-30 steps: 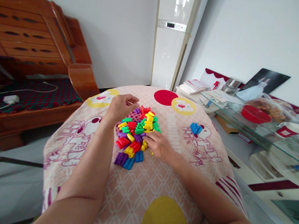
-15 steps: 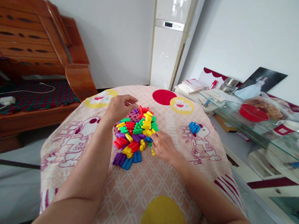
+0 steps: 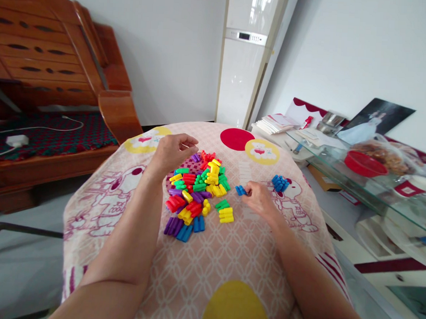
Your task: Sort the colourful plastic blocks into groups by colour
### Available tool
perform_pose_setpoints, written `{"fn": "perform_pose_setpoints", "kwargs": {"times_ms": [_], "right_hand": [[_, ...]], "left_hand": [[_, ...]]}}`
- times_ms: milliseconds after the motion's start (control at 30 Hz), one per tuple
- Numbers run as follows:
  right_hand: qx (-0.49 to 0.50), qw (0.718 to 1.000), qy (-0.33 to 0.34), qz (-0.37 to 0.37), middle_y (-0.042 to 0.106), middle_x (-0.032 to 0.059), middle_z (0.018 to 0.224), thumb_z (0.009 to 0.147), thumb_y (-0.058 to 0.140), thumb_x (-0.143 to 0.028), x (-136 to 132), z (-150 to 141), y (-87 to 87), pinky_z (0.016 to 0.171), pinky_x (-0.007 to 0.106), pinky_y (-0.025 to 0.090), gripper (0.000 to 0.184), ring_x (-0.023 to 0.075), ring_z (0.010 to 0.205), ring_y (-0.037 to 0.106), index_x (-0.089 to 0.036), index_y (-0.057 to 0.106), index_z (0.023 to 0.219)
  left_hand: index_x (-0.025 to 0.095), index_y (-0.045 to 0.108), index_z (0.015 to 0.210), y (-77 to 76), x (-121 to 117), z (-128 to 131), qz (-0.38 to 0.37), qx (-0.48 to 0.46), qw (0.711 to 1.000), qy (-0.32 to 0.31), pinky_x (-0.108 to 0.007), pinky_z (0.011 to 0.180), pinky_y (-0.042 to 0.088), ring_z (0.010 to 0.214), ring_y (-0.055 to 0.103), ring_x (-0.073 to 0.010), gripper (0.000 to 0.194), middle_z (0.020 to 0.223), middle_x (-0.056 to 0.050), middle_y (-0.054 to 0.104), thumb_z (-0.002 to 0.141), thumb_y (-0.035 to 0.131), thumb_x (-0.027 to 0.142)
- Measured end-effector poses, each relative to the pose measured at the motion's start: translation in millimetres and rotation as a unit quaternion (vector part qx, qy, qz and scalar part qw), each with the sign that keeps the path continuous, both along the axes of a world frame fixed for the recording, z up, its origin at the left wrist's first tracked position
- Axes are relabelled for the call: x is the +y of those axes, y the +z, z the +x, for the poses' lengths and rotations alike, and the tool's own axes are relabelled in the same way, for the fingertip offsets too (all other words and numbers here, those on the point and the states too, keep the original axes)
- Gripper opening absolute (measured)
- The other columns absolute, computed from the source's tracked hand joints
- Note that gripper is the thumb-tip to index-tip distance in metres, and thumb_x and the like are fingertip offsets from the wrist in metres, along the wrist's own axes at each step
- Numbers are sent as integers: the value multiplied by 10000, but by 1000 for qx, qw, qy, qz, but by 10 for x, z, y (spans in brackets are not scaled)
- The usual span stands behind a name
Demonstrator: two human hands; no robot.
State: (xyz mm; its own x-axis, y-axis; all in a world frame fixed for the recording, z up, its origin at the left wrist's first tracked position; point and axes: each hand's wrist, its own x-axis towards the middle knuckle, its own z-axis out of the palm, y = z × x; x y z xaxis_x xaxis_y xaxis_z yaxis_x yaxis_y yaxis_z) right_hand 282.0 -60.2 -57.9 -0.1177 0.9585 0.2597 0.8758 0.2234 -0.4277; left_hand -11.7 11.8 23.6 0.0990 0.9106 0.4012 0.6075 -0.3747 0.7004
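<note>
Blue toy piece (image 3: 240, 190) sits at the fingertips of the right hand (image 3: 261, 200), just above or on the patterned cloth (image 3: 191, 278) that covers the counter (image 3: 98, 205), and I cannot tell whether it touches down; the right fingers are pinched together on its near end, the rest of it pointing left toward the heap (image 3: 200, 182); the left hand (image 3: 172, 152) is held over the far left side of that heap, its fingers loosely curved and partly open, a purple piece (image 3: 196, 157) just beside the thumb, though I cannot tell whether they touch. Farther right than the pinched piece, and apart from it, lies a cluster of blue pieces (image 3: 280, 183); nearer the person, between the heap and the right forearm, a green piece (image 3: 222, 204) lies next to a yellow piece (image 3: 226, 215); the heap itself mixes red, yellow, green and purple, with purple pieces (image 3: 173, 226) and two blue ones (image 3: 190, 229) along its near edge. Beyond the counter stand a wooden settee (image 3: 34, 62) on the left and a tall white appliance (image 3: 239, 79) against the wall; on the right, a red bowl (image 3: 365, 163) rests on a glass shelf (image 3: 328, 159).
</note>
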Motion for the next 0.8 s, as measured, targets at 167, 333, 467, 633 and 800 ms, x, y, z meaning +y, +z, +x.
{"fn": "perform_pose_setpoints", "kwargs": {"times_ms": [167,333,467,633,800], "right_hand": [[28,994,44,-93,610,-30,585,669,716,-139,18,176,64,563,223,328,128,120,587,545,-170,610,605],[60,992,74,-81,718,29,872,664,781,-139,10,245,105,660,239,433,339,140,700,614,-163,726,998],[9,976,207,-71,684,76,1092,758,727,-98,-15,138,68,792,270,457,495,160,845,629,-207,672,1238],[-137,962,232,-46,649,98,1078,843,671,-126,-73,-25,69,892,300,411,301,215,1043,581,-194,707,1133],[-196,956,215,-40,653,107,1017,827,655,-116,-144,-58,90,871,309,401,238,226,1006,575,-158,689,1059]], "left_hand": [[144,747,1052,3,-6,-10,1,-3,1000,-3,-317,707,552,768,705,-221,392,897,-98,769,758,650,384],[145,746,1051,-17,12,-21,-1,-14,1000,-2,-313,688,554,764,703,-222,396,890,-102,768,751,651,384],[150,746,1053,-6,4,-4,-8,-10,1000,-3,-314,685,557,762,702,-222,396,879,-100,768,749,654,385],[156,747,1060,3,-9,1,-10,-4,1000,2,-310,686,555,762,701,-221,398,876,-94,767,753,649,390],[161,747,1063,8,-12,3,-13,1,1000,6,-307,687,553,776,701,-223,406,884,-93,769,751,650,403]]}}
